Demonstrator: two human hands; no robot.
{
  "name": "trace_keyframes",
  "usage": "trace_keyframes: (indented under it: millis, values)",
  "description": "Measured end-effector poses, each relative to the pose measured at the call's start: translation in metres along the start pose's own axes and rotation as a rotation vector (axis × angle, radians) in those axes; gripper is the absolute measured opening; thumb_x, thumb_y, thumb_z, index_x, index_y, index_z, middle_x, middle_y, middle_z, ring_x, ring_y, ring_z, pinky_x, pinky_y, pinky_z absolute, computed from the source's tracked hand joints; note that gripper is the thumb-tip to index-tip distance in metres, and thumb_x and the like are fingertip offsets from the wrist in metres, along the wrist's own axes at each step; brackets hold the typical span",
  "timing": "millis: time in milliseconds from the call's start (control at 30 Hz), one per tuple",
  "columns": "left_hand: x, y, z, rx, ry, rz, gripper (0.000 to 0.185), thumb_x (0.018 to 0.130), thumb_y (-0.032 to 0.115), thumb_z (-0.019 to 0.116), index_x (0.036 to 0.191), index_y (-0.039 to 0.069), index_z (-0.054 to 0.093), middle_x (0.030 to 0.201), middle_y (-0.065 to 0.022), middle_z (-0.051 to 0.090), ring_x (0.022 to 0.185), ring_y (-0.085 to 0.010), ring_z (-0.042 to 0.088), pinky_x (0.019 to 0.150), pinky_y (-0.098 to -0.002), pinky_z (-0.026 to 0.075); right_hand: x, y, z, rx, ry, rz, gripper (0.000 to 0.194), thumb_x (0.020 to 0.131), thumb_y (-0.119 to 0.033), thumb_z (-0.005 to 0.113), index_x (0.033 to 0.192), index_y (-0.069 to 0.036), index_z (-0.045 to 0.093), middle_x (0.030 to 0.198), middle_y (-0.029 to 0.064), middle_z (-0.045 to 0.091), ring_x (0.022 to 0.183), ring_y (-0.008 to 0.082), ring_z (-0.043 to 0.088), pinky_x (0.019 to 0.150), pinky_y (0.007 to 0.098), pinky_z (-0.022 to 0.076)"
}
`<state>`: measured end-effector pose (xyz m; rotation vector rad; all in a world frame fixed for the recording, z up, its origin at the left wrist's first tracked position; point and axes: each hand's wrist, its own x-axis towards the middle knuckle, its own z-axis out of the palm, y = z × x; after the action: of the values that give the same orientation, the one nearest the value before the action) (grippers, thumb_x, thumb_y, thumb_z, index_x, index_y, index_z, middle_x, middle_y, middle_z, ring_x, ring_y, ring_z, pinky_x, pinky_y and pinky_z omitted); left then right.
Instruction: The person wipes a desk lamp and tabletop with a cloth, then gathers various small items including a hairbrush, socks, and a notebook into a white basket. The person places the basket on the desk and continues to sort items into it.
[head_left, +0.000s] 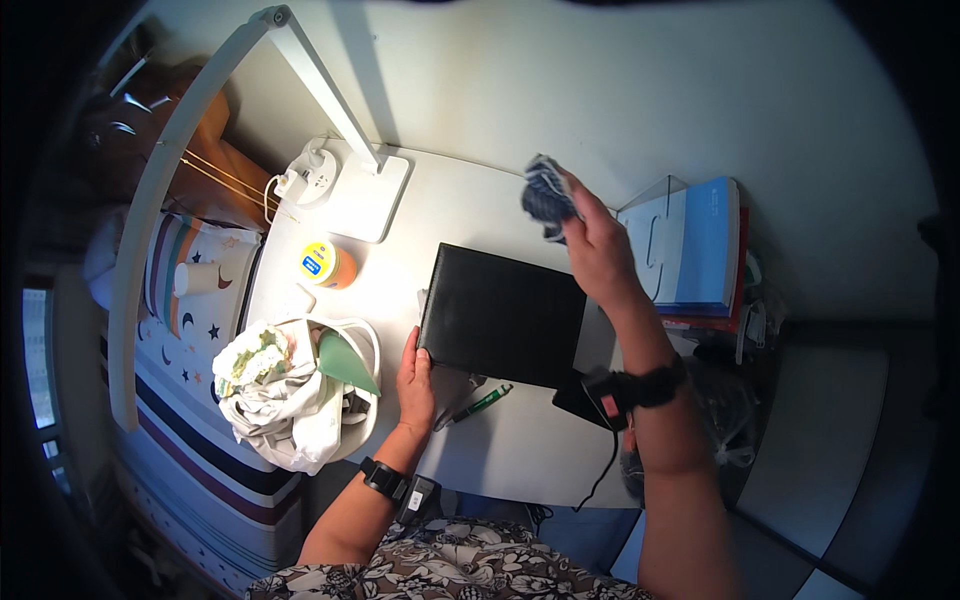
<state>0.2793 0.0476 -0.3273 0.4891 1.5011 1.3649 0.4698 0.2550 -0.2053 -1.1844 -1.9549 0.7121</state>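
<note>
A black leather-look folder or notebook (504, 315) is tilted over the white desk (525, 457). My left hand (416, 382) grips its lower left edge, the thumb on the cover and the fingers mostly hidden behind. Bunched in my right hand (600, 244) is a dark blue-grey cloth (550, 196) with pale edging, raised above the folder's upper right corner and apart from it. A green pen (484, 403) lies on the desk just below the folder. Something flat and black (585, 397) sits partly hidden by my right wrist strap (637, 390).
A white desk lamp (367, 199) stands at the back left beside a power strip (311, 176). An orange jar with a yellow lid (328, 264) is in front. A white basket stuffed with cloths (367, 420) is at left. Books and folders (690, 247) fill a holder at right.
</note>
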Motion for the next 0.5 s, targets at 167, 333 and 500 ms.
trace_keyframes:
  millis: [167, 333, 500]
  values:
    - [-0.001, 0.008, -0.001, -0.038, -0.081, -0.075, 0.049, 0.097, 0.018, 0.04, 0.141, 0.0, 0.028, 0.131, -0.0098, 0.045, 0.115, -0.0133, 0.044, 0.099, -0.0246, 0.033, 0.078, 0.024, 0.102, -0.116, -0.187, 0.2, 0.047, 0.089, -0.008, 0.045, 0.136, -0.011, 0.038, 0.13, 0.0183, 0.048, 0.118, 0.0335, 0.048, 0.096, 0.0404, 0.0407]
    - [0.002, 0.008, -0.008, 0.049, -0.122, -0.034, 0.047, 0.097, 0.015, 0.041, 0.14, -0.002, 0.03, 0.133, -0.0106, 0.043, 0.12, -0.0149, 0.041, 0.101, -0.0249, 0.029, 0.096, 0.039, 0.181, -0.616, -0.639, 0.114, 0.055, 0.093, -0.025, 0.043, 0.142, -0.01, 0.024, 0.149, 0.0122, 0.019, 0.136, 0.0318, 0.019, 0.108, 0.0474, 0.0226]
    - [0.002, 0.01, -0.011, 0.019, -0.121, -0.129, 0.047, 0.097, 0.015, 0.041, 0.14, -0.001, 0.03, 0.134, -0.0103, 0.042, 0.122, -0.0159, 0.039, 0.103, -0.0257, 0.027, 0.1, 0.066, 0.197, -0.63, -0.781, -0.004, 0.057, 0.089, -0.01, 0.042, 0.143, -0.015, 0.025, 0.151, 0.0089, 0.019, 0.139, 0.0256, 0.017, 0.111, 0.0391, 0.0202]
